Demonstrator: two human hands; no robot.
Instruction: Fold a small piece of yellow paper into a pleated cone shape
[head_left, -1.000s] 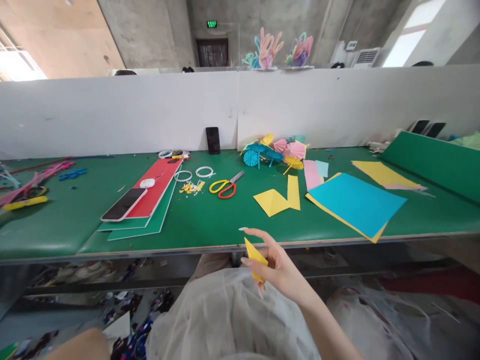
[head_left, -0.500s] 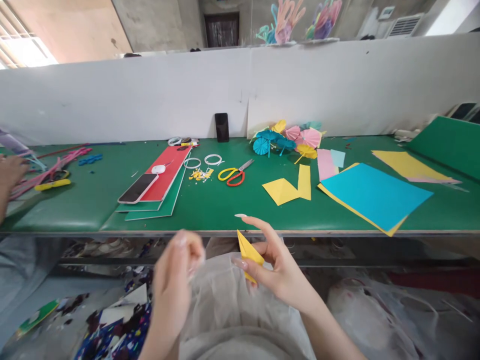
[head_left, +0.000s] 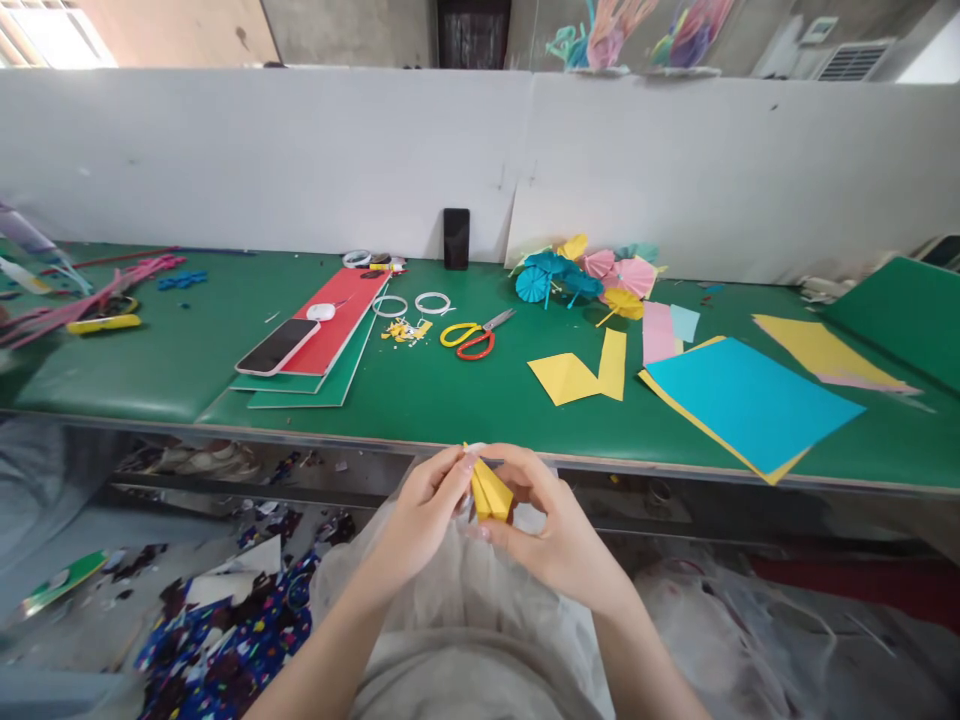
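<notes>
Both hands meet just below the near edge of the green table [head_left: 450, 400], over my lap. My left hand [head_left: 424, 510] and my right hand [head_left: 544, 525] pinch a small folded piece of yellow paper [head_left: 489, 492] between their fingertips. The fingers of both hands are closed on it. Further out on the table lie cut yellow paper pieces [head_left: 581, 372] and yellow-and-red scissors [head_left: 472, 336].
A blue sheet [head_left: 750, 400] over a yellow one lies at right, with several small paper umbrellas [head_left: 581, 275] behind. A phone [head_left: 277, 346] rests on red and green boards [head_left: 330, 335] at left. Tape rings [head_left: 411, 303] lie beside them. A white partition [head_left: 300, 160] backs the table. Scraps litter the floor [head_left: 225, 620].
My left hand came up from the lower left and joined the right hand on the yellow paper. The view tilted down slightly.
</notes>
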